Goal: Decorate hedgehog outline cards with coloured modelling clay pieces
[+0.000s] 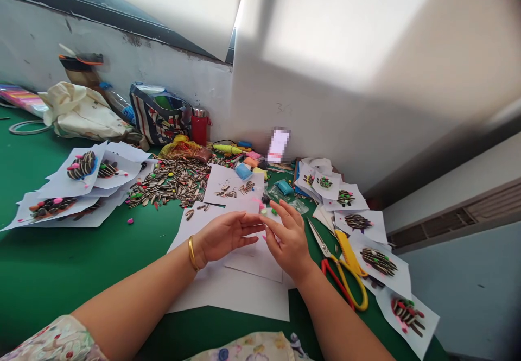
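Green surface [44, 274], two bare hands working over white paper sheets [240, 290].

Far left, canvas tote [81, 114], striped bag [157, 116] and red bottle [199, 126] sit against the wall. Seed-and-clay pictures [81, 168] overlap beside a heap of striped sunflower seeds [171, 182]. Left hand [228, 236], gold bangle [191, 252] on wrist, palm turned inward: grip released, fingers extended, tips near the right hand [287, 239]. Its fingers curl, thumb near them; grip unclear, anything pinched too small to make out. Both hands are above the sheets, which they partly hide. Next right, yellow-handled scissors [344, 271], then more seed pictures [378, 260]. By the wall, one blurred patch [279, 145] is unreadable. Floral sleeves [52, 342] are cut off by the frame.
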